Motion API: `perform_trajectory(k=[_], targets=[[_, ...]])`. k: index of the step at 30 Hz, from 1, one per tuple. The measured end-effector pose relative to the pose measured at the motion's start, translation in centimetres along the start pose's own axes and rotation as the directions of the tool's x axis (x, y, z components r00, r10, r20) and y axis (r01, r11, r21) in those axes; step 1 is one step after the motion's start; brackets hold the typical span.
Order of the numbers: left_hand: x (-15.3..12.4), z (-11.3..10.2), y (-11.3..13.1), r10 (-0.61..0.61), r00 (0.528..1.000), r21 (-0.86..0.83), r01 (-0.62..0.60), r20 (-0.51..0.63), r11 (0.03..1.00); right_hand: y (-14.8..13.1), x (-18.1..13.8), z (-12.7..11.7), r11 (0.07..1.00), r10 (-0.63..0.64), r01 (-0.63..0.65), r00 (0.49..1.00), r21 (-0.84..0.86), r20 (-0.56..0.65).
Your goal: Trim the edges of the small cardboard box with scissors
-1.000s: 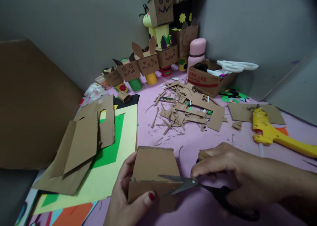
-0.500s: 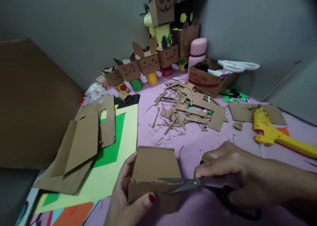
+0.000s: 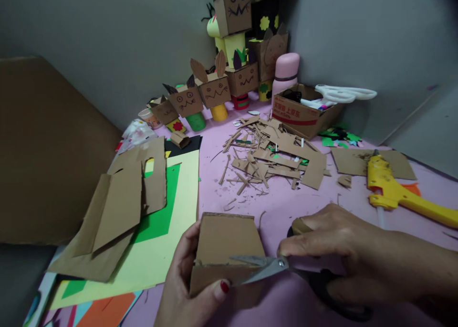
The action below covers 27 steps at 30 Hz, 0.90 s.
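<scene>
My left hand [image 3: 195, 281] is closed around the left side of a small brown cardboard box [image 3: 229, 241], its thumb pressed on the front face. In my right hand [image 3: 332, 250] is a pair of black-handled scissors [image 3: 266, 268], with fingers through the handles. The parted blades lie at the box's upper front edge, pointing left. Whether cardboard is between the blades is hard to make out. The underside of the box is hidden.
Cardboard scraps [image 3: 275, 160] lie in a heap beyond the box. A yellow glue gun [image 3: 384, 184] rests at right, near a small carton [image 3: 304, 112] holding white scissors. Cardboard sheets [image 3: 118, 212] cover coloured paper at left. Cardboard animal figures [image 3: 214, 90] stand behind.
The scissor blades have spread wider at the box edge. The box and my left hand have shifted slightly right.
</scene>
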<state>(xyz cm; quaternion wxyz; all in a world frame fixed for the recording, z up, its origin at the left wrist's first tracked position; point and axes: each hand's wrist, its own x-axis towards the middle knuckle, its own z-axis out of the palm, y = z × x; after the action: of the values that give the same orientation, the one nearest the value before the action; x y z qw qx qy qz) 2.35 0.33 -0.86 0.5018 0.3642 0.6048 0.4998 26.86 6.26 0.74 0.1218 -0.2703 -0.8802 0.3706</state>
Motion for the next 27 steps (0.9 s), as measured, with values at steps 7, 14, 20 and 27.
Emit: perform_trajectory(k=[7, 14, 20, 27], targets=[[-0.16, -0.09, -0.21, -0.034, 0.998, -0.036, 0.036, 0.052, 0.999, -0.1, -0.24, -0.14, 0.999, -0.027, 0.027, 1.0, 0.017, -0.01], [-0.16, -0.03, -0.17, -0.013, 0.999, -0.043, 0.015, 0.044, 0.999, -0.18, -0.25, -0.13, 0.999, -0.045, 0.045, 0.999, 0.0, -0.009], [-0.04, 0.15, -0.38, 0.003, 1.0, -0.024, -0.002, 0.012, 1.0, -0.03, -0.09, 0.07, 0.998, -0.014, 0.016, 1.0, -0.066, 0.024], [-0.33, 0.62, -0.05, -0.033, 0.998, -0.089, 0.037, 0.046, 0.995, 0.0, -0.47, -0.04, 0.997, -0.075, 0.075, 0.996, -0.005, -0.038]])
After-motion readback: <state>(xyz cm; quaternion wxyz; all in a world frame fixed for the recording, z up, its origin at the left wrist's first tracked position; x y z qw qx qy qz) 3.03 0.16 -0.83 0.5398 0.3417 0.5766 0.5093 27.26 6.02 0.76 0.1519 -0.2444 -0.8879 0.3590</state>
